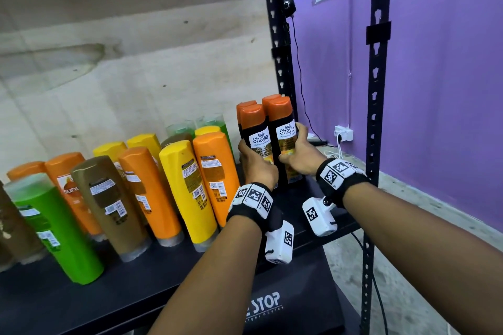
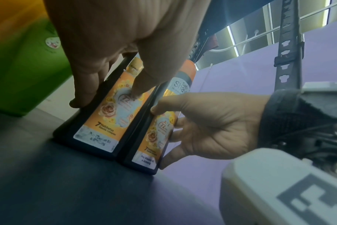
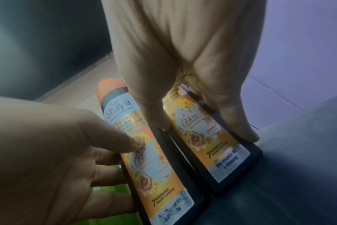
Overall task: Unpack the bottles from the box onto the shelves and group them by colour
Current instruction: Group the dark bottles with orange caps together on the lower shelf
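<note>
Hands [image 1: 275,160] around two black bottles [image 1: 272,141]

Two black bottles [image 1: 260,141] with orange caps stand upright, touching, at the shelf's [image 1: 313,198] right end.

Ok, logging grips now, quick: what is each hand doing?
Left hand: grips the left black Shayla bottle, upright on the shelf.
Right hand: grips the right black Shayla bottle, also upright.
</note>
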{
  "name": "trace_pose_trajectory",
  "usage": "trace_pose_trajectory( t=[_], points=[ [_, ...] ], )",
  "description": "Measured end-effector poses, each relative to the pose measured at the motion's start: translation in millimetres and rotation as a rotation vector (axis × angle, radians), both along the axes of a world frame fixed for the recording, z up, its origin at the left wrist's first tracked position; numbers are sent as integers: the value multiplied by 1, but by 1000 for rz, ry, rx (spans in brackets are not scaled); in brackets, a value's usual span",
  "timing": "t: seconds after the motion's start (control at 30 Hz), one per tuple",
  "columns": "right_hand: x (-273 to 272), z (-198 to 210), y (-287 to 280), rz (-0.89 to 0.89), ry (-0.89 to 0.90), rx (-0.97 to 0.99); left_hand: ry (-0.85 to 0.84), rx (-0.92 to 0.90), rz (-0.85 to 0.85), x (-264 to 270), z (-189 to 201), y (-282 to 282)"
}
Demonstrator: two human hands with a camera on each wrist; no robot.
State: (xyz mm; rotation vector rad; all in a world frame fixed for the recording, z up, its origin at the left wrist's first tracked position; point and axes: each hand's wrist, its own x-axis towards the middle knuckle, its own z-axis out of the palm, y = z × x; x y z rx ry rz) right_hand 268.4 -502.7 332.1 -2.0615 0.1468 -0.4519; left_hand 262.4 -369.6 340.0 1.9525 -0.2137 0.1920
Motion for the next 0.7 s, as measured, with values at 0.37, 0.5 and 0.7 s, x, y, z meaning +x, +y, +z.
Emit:
trace_pose_trajectory(
  t=[0.37,0.5,0.7],
  points=[
    [7,0,0,9,-10,31,46,-40,-13,5,1,-2],
    [5,1,1,13,-17,41,40,-45,-18,3,1,1],
    [0,-3,4,-28,18,48,85,32,-80,0,-4,8]
  ],
)
